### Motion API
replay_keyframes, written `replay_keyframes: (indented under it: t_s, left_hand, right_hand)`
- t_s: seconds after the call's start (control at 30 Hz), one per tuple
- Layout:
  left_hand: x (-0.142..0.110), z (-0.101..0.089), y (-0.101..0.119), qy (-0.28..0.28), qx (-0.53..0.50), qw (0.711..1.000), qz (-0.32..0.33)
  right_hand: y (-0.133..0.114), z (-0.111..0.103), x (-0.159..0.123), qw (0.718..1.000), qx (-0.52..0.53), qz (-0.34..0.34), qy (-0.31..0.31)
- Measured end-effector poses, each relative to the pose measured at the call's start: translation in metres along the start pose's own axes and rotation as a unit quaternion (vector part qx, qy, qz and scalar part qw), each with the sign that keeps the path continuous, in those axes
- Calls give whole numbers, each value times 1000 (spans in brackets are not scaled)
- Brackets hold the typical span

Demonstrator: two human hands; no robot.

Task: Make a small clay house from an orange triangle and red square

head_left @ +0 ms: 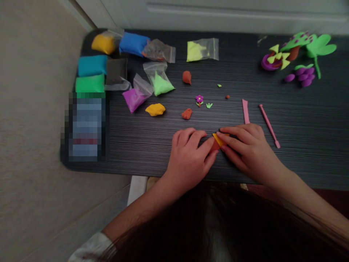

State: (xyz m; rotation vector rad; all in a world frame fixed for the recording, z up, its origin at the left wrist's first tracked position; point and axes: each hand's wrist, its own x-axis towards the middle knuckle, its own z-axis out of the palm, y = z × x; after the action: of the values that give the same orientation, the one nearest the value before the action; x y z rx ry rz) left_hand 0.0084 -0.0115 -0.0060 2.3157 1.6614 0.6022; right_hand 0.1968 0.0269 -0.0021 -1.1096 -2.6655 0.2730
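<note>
Looks like a fiddly two-handed fit: lining up or pressing a small yellow-and-orange piece [216, 145], right between both hands, toward the near edge of the dark table [136, 145]. Pinching the orange side with thumb and forefinger of the left hand [188, 156], other fingers loosely curled; gripping the yellow part in the fingertips and thumb of the right hand [251, 149]. Can't tell the pressure, or see much under the fingers. Would go gentle here: use flat pads, not nails, since probably soft enough to dent. Use the left pinch as a steady anchor and do the nudging with the right. Match the edges first, then press along the seam bit by bit; don't squeeze from both ends, might buckle. For tidying corners, try the pink spatula [245, 111], right by the right knuckles. Oh, and watch for the flower [199, 100] and brown lump [187, 114] ahead, easily knocked.
</note>
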Motion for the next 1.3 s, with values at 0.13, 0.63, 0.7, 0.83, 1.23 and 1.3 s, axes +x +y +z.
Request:
replay_keyframes:
  t_s: [0.13, 0.63, 0.7, 0.83, 1.23, 1.3]
  left_hand:
    - [-1, 1, 2, 5, 1, 1000, -5]
    - [0, 1, 0, 4, -5, 1000, 0]
    - [0, 1, 0, 3, -4, 1000, 1]
    - [1, 2, 1, -2, -8, 1000, -2]
    - [-6, -13, -19, 15, -52, 998, -40]
    - [-6, -13, -19, 16, -48, 998, -37]
  right_hand:
    - [-1, 1, 0, 1000, 1, -5, 8]
    - [4, 4, -3, 999, -8, -26, 24]
    - [4, 5, -3, 999, -8, -29, 27]
    - [3, 5, -2, 999, -8, -33, 28]
    - [0, 4, -1, 1000, 25, -8, 16]
    - [0, 5, -1, 999, 29, -4, 16]
